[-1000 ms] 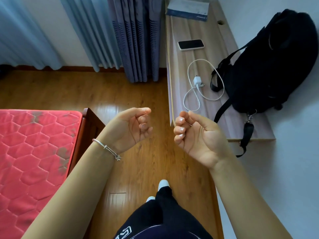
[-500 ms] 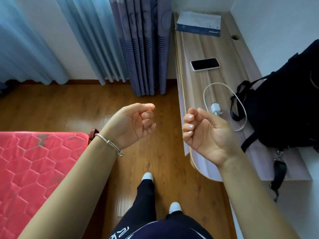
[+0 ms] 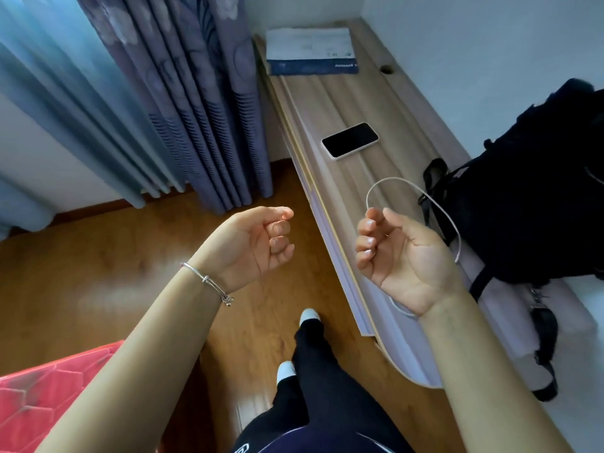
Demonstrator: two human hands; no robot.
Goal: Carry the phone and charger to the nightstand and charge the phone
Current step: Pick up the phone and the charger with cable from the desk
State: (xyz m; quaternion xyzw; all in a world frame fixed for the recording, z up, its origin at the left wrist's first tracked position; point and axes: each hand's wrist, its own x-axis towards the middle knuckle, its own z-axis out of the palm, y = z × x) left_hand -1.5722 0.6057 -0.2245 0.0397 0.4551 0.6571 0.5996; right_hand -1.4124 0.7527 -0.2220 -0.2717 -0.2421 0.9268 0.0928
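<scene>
Now approaching desk | phone (image 3: 350, 139) flat on desk (image 3: 330, 103), ahead-right of both hands, long axis across desk | charger cable (image 3: 439, 207) loops just beyond right hand (image 3: 403, 259), plug hidden | right hand nearer both, half-curled, palm up, empty | left hand (image 3: 253, 246) loosely curled over floor, empty

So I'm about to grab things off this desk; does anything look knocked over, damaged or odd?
Nothing stands out. The phone lies flat, screen dark, the charger cable loops loosely beside the black backpack, partly hidden by the right hand.
</scene>
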